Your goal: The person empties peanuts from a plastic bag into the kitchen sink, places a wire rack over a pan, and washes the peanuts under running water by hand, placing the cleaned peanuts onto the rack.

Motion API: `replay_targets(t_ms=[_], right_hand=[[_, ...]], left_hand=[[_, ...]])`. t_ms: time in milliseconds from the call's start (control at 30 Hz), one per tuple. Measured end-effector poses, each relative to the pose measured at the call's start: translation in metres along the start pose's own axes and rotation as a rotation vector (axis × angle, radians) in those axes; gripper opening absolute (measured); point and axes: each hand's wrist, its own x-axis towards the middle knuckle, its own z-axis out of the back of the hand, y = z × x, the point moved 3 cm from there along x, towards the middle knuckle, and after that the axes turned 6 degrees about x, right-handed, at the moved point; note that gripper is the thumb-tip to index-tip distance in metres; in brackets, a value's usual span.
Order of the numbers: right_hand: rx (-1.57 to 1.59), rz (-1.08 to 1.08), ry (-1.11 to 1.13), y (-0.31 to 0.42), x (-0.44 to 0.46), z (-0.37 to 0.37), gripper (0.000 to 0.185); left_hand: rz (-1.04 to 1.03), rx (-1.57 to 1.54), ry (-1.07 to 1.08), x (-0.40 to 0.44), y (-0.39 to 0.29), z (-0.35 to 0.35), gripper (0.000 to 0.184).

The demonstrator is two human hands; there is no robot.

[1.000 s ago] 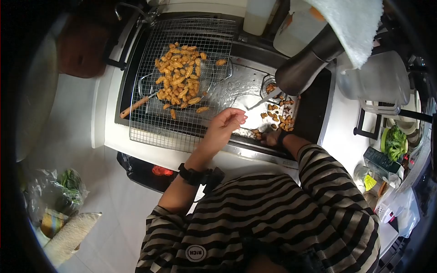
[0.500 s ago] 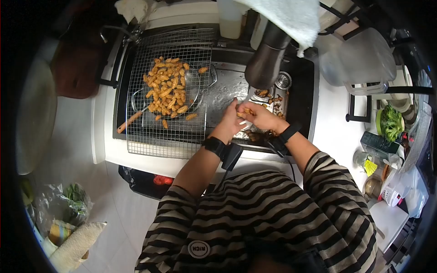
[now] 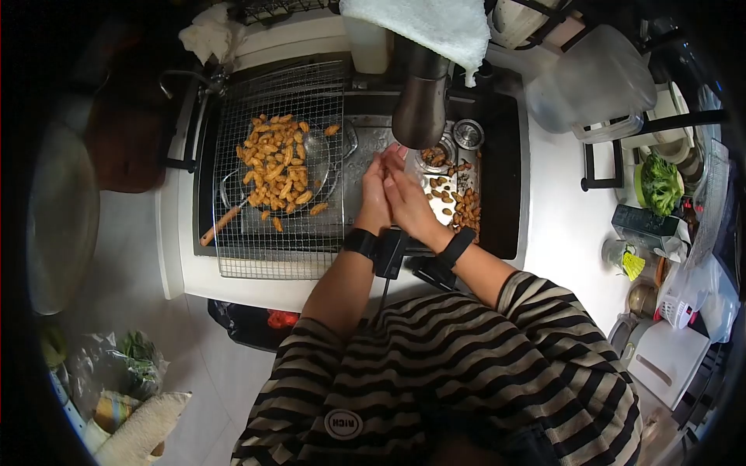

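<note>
My left hand (image 3: 374,196) and my right hand (image 3: 409,200) are pressed palm to palm over the sink, just below the dark faucet (image 3: 420,109). Their fingers lie closed against each other, and whatever is between the palms is hidden. Left of them, a pile of unshelled peanuts (image 3: 272,159) lies on a wire rack (image 3: 318,248) laid across the sink. Beneath the rack shows a round strainer with a wooden handle (image 3: 221,225). More dark, wet peanuts (image 3: 466,206) lie on the sink floor right of my hands, near the drain (image 3: 434,155).
A white cloth (image 3: 427,31) hangs over the faucet top. To the right, the counter holds a clear plastic container (image 3: 594,81), green leafy vegetables (image 3: 660,182) and a white cutting board (image 3: 668,361). A bottle (image 3: 367,46) stands behind the sink.
My hands have come together and shifted slightly left; a peanut seen at my right fingers is now out of sight. The view has shifted, uncovering the peanuts on the sink floor.
</note>
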Motion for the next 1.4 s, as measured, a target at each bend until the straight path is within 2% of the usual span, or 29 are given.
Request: replay_targets(t_ms=[33, 133, 167, 233, 300, 400, 433, 533, 567, 667, 733, 800, 833, 933, 1000, 1033, 1067, 1100, 1133, 1167, 1200, 1267, 1300, 1400], right_hand=[[-0.017, -0.006, 0.089, 0.003, -0.002, -0.001, 0.036], [-0.347, 0.052, 0.107, -0.009, 0.012, 0.000, 0.042], [-0.317, -0.064, 0.163, -0.022, 0.019, 0.005, 0.044], [-0.168, -0.205, 0.101, -0.045, 0.033, 0.015, 0.042], [-0.045, -0.227, 0.090, -0.048, 0.024, 0.012, 0.042], [0.031, -0.212, 0.150, -0.022, 0.005, 0.005, 0.045], [-0.093, -0.142, 0.072, -0.019, -0.002, -0.003, 0.049], [-0.124, -0.142, 0.029, -0.031, 0.011, -0.001, 0.050], [-0.185, -0.181, 0.037, -0.036, 0.018, 0.002, 0.049], [-0.374, -0.147, 0.097, -0.083, 0.033, 0.005, 0.049], [-0.423, -0.136, 0.089, -0.074, 0.036, 0.005, 0.049], [-0.399, -0.097, 0.065, -0.032, 0.023, 0.007, 0.050], [-0.287, -0.076, -0.008, -0.021, 0.019, 0.003, 0.047], [-0.133, -0.065, 0.037, -0.018, 0.026, 0.008, 0.045], [-0.042, -0.002, 0.004, -0.017, 0.038, 0.027, 0.035], [0.057, -0.527, 0.021, -0.002, 0.047, 0.044, 0.031], [-0.141, -0.008, -0.044, -0.060, 0.053, 0.054, 0.029], [-0.163, -0.315, -0.079, -0.041, 0.060, 0.075, 0.028], [-0.135, -0.527, -0.086, -0.049, 0.068, 0.088, 0.024], [-0.128, -0.579, -0.054, -0.078, 0.071, 0.098, 0.022], [-0.370, -0.539, 0.021, -0.133, 0.074, 0.108, 0.021], [-0.457, -0.043, 0.310, -0.213, 0.069, 0.113, 0.021], [-0.387, -0.056, 0.289, -0.234, 0.065, 0.110, 0.021], [-0.693, -0.171, 0.399, -0.216, 0.061, 0.092, 0.019]], left_hand=[[-0.033, -0.040, 0.070, -0.003, 0.002, -0.004, 0.041], [0.102, -0.124, 0.214, -0.013, 0.015, -0.010, 0.040], [0.069, -0.113, 0.068, -0.012, 0.023, -0.005, 0.037], [0.093, -0.132, 0.055, -0.012, 0.029, -0.010, 0.036], [0.098, -0.120, 0.015, -0.010, 0.028, -0.009, 0.035], [0.001, 0.095, -0.003, 0.008, 0.016, 0.008, 0.033], [0.018, -0.017, 0.017, 0.006, 0.014, 0.001, 0.033], [0.122, -0.032, 0.166, -0.007, 0.015, -0.010, 0.027], [0.125, -0.030, 0.169, 0.011, 0.028, 0.013, 0.033], [0.121, -0.077, 0.033, -0.001, 0.023, -0.011, 0.028], [0.123, -0.077, 0.079, -0.001, 0.020, -0.014, 0.029], [0.119, -0.082, 0.118, 0.001, 0.015, -0.010, 0.030], [0.127, -0.066, 0.090, 0.002, 0.013, -0.006, 0.030], [0.180, -0.079, 0.020, 0.003, 0.014, 0.006, 0.029], [0.255, -0.166, -0.002, 0.005, 0.017, 0.012, 0.029], [0.247, -0.141, -0.164, -0.004, 0.013, 0.006, 0.023], [0.318, -0.159, -0.119, -0.005, 0.013, 0.006, 0.021], [0.388, -0.179, -0.073, -0.004, 0.013, 0.008, 0.019], [0.455, -0.199, -0.025, -0.003, 0.014, 0.010, 0.017], [0.443, -0.215, 0.018, 0.000, 0.017, 0.013, 0.014], [0.429, -0.186, 0.063, -0.001, 0.016, 0.014, 0.014], [0.394, -0.128, 0.154, -0.005, 0.015, 0.013, 0.015], [0.407, -0.095, 0.156, 0.000, 0.018, 0.017, 0.012], [0.350, 0.038, -0.024, -0.007, 0.014, 0.011, 0.016]])
